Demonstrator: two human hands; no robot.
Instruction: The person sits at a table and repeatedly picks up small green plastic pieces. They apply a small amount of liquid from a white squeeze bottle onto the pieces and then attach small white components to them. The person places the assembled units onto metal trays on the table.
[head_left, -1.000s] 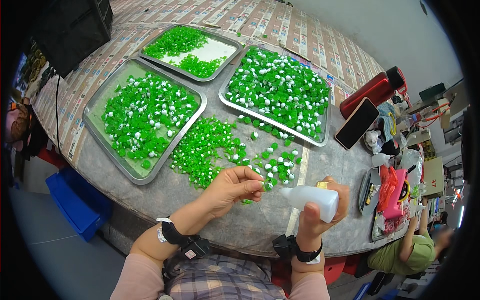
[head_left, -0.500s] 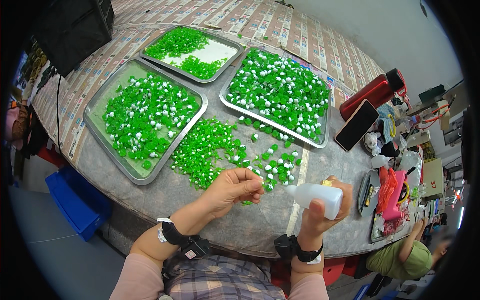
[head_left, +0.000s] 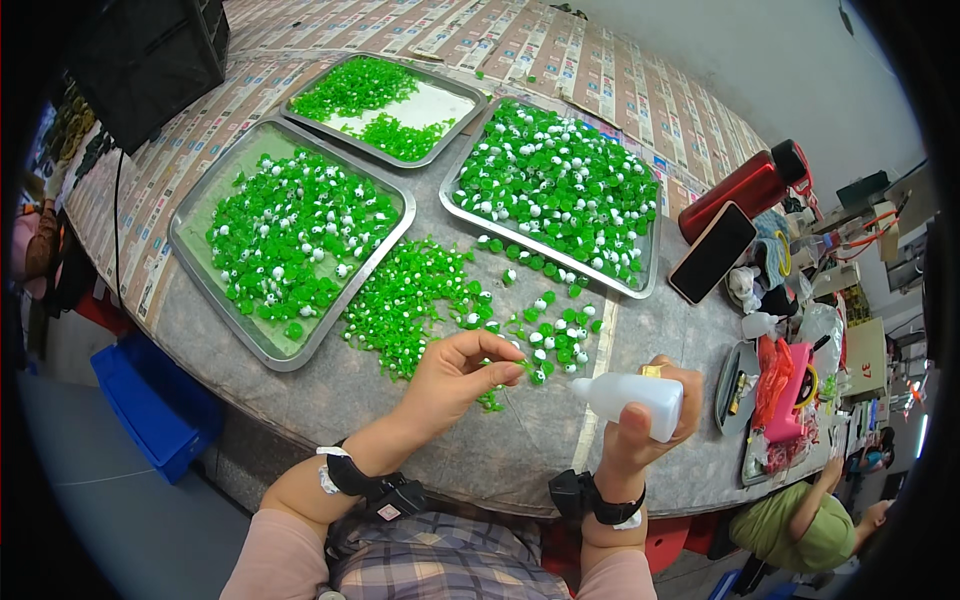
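On a grey surface, a metal tray of green-and-white pieces sits at left, beyond the person's left hand, which pinches a small green piece between thumb and forefinger. At right, the right hand grips a translucent bottle, its nozzle slightly farther off than a second ago, leaving it clear of the piece.

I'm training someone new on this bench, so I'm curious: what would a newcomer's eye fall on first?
Probably the bright green-and-white pieces, heaped in metal trays and scattered on the grey tabletop before them. Next, the white squeeze bottle in the right hand, its nozzle pointing toward the left hand. Off to the right, a red flask stands out beside a dark-screened phone.
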